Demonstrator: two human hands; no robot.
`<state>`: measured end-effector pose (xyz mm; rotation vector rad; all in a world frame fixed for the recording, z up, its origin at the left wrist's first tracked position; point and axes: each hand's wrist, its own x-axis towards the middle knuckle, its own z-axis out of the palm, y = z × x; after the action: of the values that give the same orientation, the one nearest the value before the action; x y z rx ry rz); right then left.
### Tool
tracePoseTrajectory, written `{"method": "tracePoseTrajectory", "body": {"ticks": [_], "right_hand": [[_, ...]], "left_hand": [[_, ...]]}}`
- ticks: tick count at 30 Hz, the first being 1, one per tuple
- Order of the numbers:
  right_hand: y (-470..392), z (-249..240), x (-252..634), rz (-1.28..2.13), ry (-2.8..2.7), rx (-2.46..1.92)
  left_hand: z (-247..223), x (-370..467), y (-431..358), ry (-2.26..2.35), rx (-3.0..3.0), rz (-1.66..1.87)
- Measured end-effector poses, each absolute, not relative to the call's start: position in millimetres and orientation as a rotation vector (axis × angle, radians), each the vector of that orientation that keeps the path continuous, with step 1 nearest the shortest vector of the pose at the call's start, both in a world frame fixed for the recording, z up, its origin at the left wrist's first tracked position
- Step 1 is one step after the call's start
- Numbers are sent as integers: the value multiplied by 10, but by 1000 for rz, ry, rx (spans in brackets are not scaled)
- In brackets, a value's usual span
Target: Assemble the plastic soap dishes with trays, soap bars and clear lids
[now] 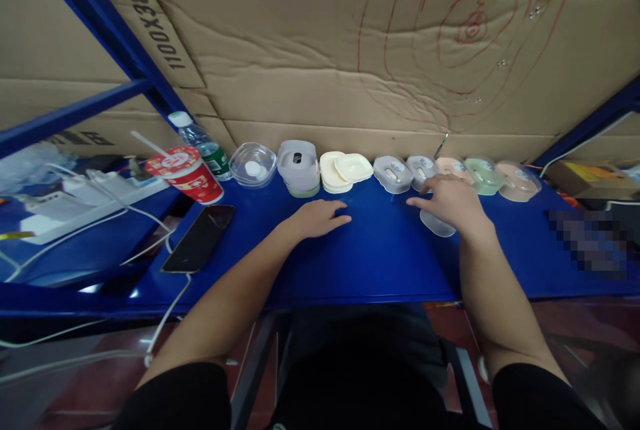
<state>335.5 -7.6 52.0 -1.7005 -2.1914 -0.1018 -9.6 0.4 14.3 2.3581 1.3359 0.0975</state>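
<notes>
My left hand (319, 219) hovers over or rests on the blue tabletop, thumb and fingers apart, with nothing in it. It is nearest to the cream lids (354, 168), which lie stacked and overlapping. My right hand (454, 202) has its thumb and fingers spread, close to a grey lidded container (423, 169) in the back row; whether it touches it I cannot tell. Partly under that hand lies a translucent piece (438, 225), perhaps a lid. Another grey container (393, 175) sits left of it; peach (453, 167), green (483, 176) and pinkish (519, 181) ones sit to the right.
Left of the cream lids stand stacked grey containers (299, 167) and a clear container (253, 165). A water bottle (210, 150), red paper cup (193, 177) with straw and phone (200, 238) occupy the left side. A cardboard wall (300, 50) rises behind; cables hang left.
</notes>
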Motion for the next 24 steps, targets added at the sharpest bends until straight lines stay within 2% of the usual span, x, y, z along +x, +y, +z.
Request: {"method": "tracePoseTrajectory", "body": {"ticks": [5, 7, 12, 16, 20, 24], "right_hand": [[-171, 357, 2747, 574, -1848, -1284], [-144, 199, 2564, 745, -1750, -1215], [131, -59, 2522, 826, -1457, -1236], [336, -27, 2723, 990, -1121, -1186], [447, 38, 2955, 973, -966, -1093], [552, 45, 3186, 895, -856, -1083]], "left_hand": [[152, -72, -14, 1341, 2398, 113], [160, -75, 1, 1412, 2416, 199], [194, -233, 114, 1806, 2288, 709], [187, -368, 181, 1875, 2186, 972], [79, -209, 178, 1754, 2252, 887], [-18, 92, 192, 1683, 2376, 626]]}}
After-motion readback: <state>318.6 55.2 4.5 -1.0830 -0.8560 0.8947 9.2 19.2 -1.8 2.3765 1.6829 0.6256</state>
